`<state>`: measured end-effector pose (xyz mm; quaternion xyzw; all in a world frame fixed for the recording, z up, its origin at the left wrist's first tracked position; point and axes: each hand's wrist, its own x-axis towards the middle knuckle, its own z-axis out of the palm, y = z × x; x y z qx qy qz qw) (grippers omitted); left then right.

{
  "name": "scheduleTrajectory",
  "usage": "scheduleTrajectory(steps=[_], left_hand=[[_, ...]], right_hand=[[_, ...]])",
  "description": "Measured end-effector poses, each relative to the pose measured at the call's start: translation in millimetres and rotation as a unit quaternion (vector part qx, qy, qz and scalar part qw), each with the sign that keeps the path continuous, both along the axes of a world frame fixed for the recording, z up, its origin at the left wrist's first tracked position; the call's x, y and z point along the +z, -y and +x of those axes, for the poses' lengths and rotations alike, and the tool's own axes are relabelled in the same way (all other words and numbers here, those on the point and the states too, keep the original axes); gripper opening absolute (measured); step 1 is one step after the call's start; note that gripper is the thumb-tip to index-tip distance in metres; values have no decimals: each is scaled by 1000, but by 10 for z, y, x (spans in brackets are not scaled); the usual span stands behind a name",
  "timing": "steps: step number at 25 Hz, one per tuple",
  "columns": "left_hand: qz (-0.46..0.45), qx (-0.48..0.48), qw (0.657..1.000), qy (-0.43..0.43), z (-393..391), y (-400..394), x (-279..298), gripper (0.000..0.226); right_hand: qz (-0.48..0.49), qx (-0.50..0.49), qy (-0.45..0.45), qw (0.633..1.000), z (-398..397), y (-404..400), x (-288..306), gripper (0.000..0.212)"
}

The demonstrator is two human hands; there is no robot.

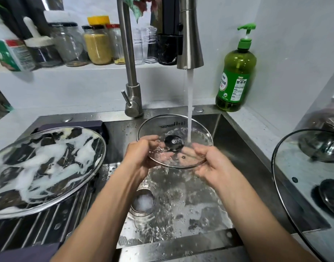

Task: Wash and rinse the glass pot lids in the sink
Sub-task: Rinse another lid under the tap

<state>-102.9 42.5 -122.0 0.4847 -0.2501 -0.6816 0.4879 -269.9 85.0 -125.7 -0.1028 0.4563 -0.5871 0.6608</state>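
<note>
A small glass pot lid (183,159) with a black knob is held over the sink (243,148) under the running tap water (189,103). My left hand (141,156) grips its left rim, fingers curled over the edge. My right hand (211,165) grips its right rim from below. A second glass lid (154,127) leans against the sink's back wall behind it. A large lid (45,167) covered in white suds lies on the drying rack at the left. Another large clean glass lid (302,178) rests on the counter at the right.
The steel faucet (189,40) stands above the sink. A green dish soap bottle (236,72) stands at the back right corner. Jars (98,44) line the shelf behind. The drain strainer (143,201) sits in the splashing sink bottom. A ribbed rack (49,220) covers the sink's left.
</note>
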Motion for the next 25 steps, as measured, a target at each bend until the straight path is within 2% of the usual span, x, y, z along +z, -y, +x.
scheduleTrajectory(steps=[2, 5, 7, 9, 11, 13, 16, 17, 18, 19, 20, 21, 22, 23, 25], left_hand=[[-12, 43, 999, 6, -79, -29, -5, 41], [-44, 22, 998, -44, -179, -87, -23, 62], [-39, -28, 998, -44, -55, -31, 63, 59], [-40, -70, 997, 2, 52, 18, 135, 52], [-40, -31, 998, 40, 54, -4, 118, 48], [-33, -20, 999, 34, 8, -57, 80, 48], [-18, -64, 998, 2, 31, -74, 72, 43], [-24, -39, 999, 29, 37, -73, 79, 37], [-50, 1, 993, 106, 45, -72, 59, 32], [-95, 28, 960, 263, 58, -63, 28, 36], [-151, 24, 870, 469, 67, -54, -32, 49], [-205, -37, 741, 638, 56, -81, -73, 59], [-246, -122, 642, 715, 19, -117, -99, 61], [-268, -214, 589, 732, -50, -145, -101, 59], [-307, -341, 547, 700, -205, -129, -155, 63]], right_hand=[[2, -27, 10, 1000, 85, 13, -30, 23], [1, -34, 34, 999, 122, 17, -41, 18], [30, -36, 6, 999, 57, 23, -39, 15], [29, -80, -21, 996, 8, 58, -79, 16], [9, -101, -10, 995, 5, 83, -87, 18], [15, -71, 0, 997, -22, 78, -62, 17], [35, -16, -13, 999, -96, 41, -28, 19], [35, 2, -33, 999, -94, 32, -18, 20], [36, 12, -57, 998, -80, 23, -12, 21], [38, 12, -80, 996, -48, 24, -11, 21], [38, 5, -96, 995, -8, 24, -9, 20], [34, -8, -102, 994, 53, 27, -14, 18], [26, -18, -100, 995, 120, 27, -18, 17], [17, -26, -98, 995, 178, 34, -24, 18], [8, -33, -102, 994, 259, 36, -29, 21]])
